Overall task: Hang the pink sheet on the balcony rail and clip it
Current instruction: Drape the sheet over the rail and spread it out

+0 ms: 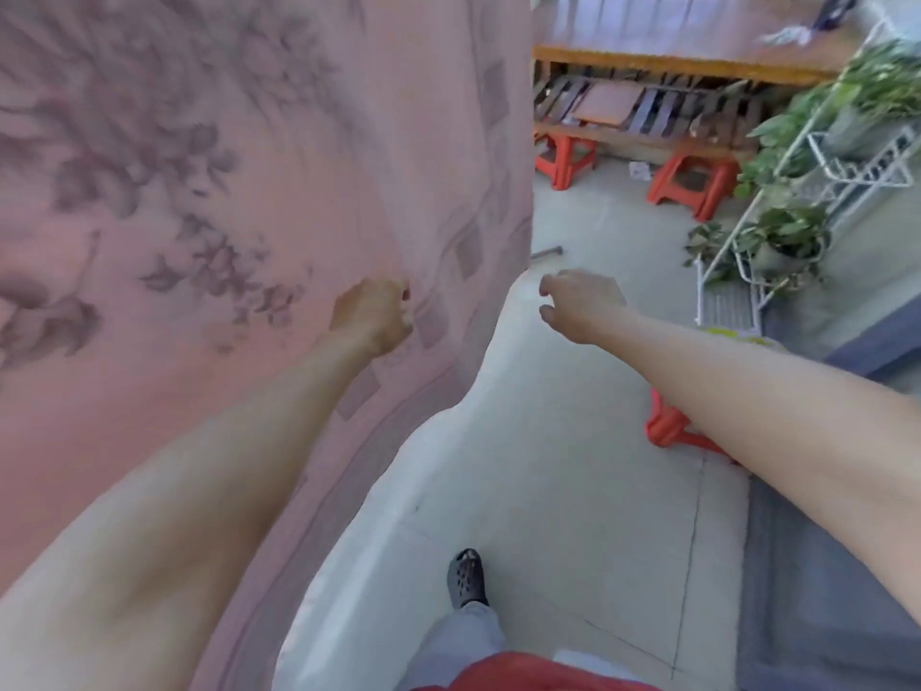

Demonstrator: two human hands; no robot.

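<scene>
Left hand [371, 316] fists the pink sheet [199, 192]; right hand [578, 304] beside it open (empty): one-handed, unclipped, it may slide

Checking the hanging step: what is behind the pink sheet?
Nothing shows behind the pink sheet; it covers whatever carries it, so no rail or clip is visible. The left hand is closed against its front.

Pink sheet [239, 202], printed with greyish-mauve flowers and squares; orange-red stools [692, 184] far right; black perforated shoe [466, 578] near; green potted plants [787, 236].
</scene>
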